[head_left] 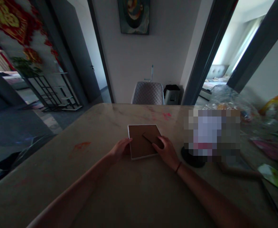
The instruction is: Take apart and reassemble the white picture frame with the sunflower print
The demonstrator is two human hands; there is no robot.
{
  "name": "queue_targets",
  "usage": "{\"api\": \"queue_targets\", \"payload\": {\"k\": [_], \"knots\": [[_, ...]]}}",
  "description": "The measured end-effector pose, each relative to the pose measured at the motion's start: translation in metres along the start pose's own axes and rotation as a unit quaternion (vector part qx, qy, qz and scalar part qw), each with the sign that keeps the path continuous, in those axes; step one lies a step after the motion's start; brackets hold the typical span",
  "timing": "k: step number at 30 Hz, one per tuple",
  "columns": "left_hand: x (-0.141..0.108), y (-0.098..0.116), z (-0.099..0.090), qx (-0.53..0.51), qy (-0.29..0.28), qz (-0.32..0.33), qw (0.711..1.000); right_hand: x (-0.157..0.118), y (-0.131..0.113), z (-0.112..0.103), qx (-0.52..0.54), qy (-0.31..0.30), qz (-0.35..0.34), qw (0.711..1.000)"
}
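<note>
Atop marble table (101,126), frame (139,142) touching left hand (120,149), right hand (166,152), plastic bag (231,101)

Picture frame (142,141) on table (58,164), between left hand (120,150) and right hand (166,152) — chair (148,93) behind

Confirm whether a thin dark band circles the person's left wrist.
No, the thin dark band sits on the wrist of the right hand; the left hand has none.

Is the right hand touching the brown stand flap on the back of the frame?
Touching: the head view shows the right hand lying over the end of the brown stand flap.
</note>
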State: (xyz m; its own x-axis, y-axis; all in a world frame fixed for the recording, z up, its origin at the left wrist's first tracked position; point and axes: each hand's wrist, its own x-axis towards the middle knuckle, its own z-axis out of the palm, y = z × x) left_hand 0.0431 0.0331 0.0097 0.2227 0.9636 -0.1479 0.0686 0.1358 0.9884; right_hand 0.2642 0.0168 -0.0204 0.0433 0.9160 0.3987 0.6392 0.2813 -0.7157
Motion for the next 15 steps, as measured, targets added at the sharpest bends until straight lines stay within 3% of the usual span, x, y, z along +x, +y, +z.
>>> {"api": "queue_targets", "payload": {"k": [5,9,15], "knots": [[0.005,-0.002,-0.016,0.115,0.050,0.077,0.989,0.001,0.004,-0.001,-0.035,0.006,-0.030,0.999],[0.000,-0.001,-0.025,0.200,0.058,0.136,0.969,0.004,0.013,-0.004,-0.079,0.008,-0.046,0.996],[-0.006,-0.001,-0.023,0.339,0.046,0.238,0.909,0.006,0.017,-0.006,-0.116,-0.001,-0.046,0.992]]}}
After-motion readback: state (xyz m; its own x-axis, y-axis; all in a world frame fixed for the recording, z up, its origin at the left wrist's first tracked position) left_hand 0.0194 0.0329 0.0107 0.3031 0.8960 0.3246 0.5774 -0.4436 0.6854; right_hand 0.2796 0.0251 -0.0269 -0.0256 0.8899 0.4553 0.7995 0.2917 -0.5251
